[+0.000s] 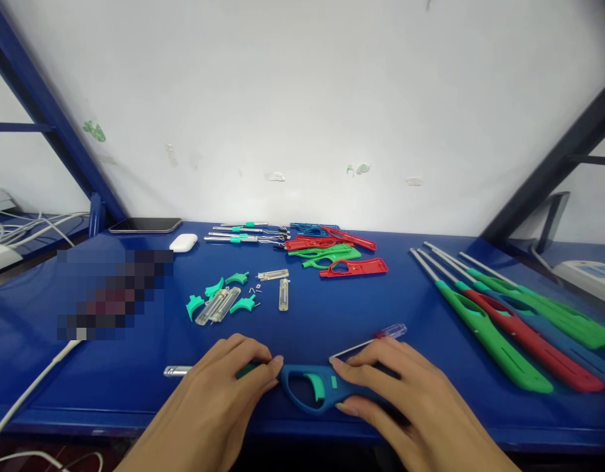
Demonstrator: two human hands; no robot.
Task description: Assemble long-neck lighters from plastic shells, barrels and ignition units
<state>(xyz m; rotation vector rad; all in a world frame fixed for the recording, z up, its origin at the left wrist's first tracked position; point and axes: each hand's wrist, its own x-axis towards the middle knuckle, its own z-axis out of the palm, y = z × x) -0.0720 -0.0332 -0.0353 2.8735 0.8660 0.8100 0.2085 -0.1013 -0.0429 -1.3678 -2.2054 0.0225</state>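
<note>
The left hand (218, 387) and the right hand (400, 387) lie nearest the camera, working on a blue lighter (349, 388) at the front of the bench (322, 314): the left fingers are clamped on its neck, the right fingers on its smooth plastic handle, thumb underneath. A teal trigger (316, 388) curves inside the oval guard, and a shiny metal tube (177, 371) juts out leftward. Just beyond the right fingers rests a screwdriver (391, 332) (clear handle, slim shaft). Farther out lie transparent, boxy tanks (284, 294), crescent-shaped teal pieces (243, 304) and tiny metal bits (253, 290); behind them, thin metal rods (233, 239) with teal collars, and hollow handle shells (357, 267) in red, green and blue. Whole lighters (499, 344), long-tubed and glossy, fan out at right. Near the back left are a glass-faced phone (145, 225) and a rounded white case (184, 242). The white device (590, 275) at the right edge has a panel too small to read.
</note>
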